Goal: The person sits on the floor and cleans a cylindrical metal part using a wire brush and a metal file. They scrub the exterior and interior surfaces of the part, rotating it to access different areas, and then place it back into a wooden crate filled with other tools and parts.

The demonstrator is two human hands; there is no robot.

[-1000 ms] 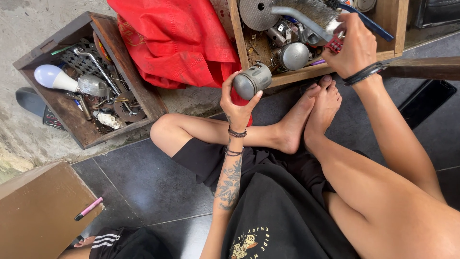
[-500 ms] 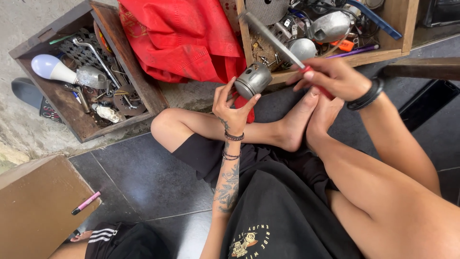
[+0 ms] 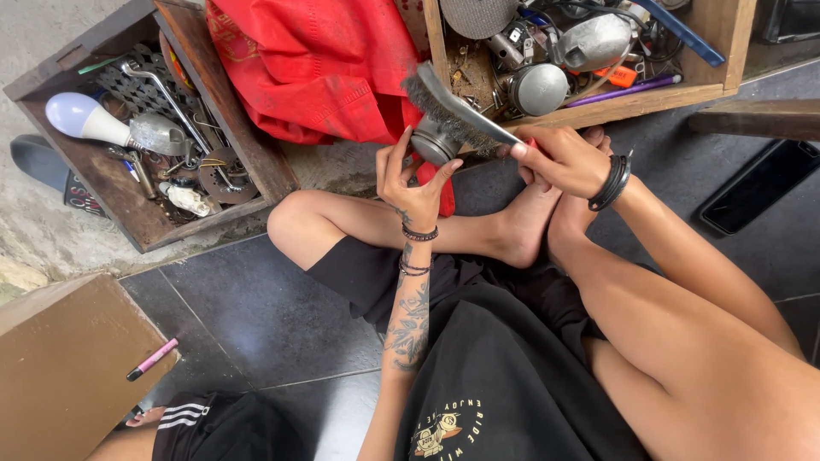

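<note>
Change noted against the frame one second earlier: the wire brush [image 3: 453, 107] is no longer held up over the right-hand wooden crate [image 3: 683, 96]; it is now laid with its bristles on the grey metal piston [image 3: 434, 141]. Half a second earlier the brush is seen edge-on just above the piston; now the bristle face is turned down onto it. Contact is judged to have just been made, so scrubbing of the piston surface appears to be under way.

The right hand [image 3: 559, 160] is closed around the red brush handle, at about 3 o'clock from the piston. The left hand [image 3: 412, 183] is at 6 o'clock below the piston, fingers spread upward and cupped round its skirt, thumb on the right side. The piston is held in the air above the dark tiled floor [image 3: 256, 316], between the red cloth [image 3: 316, 68] at 11 o'clock and the crate at 1 o'clock.

Hidden or unclear:
- The crown of the piston is covered by the bristles; its state cannot be told.
- The brush handle is almost wholly enclosed by the right hand.
- The left-hand wooden crate [image 3: 222, 209], with a light bulb [image 3: 81, 119] and tangled metal parts, is cut off at the top edge.
- The brown box [image 3: 64, 358] at 8 o'clock is cropped; a pink marker [image 3: 154, 358] lies against it.
</note>
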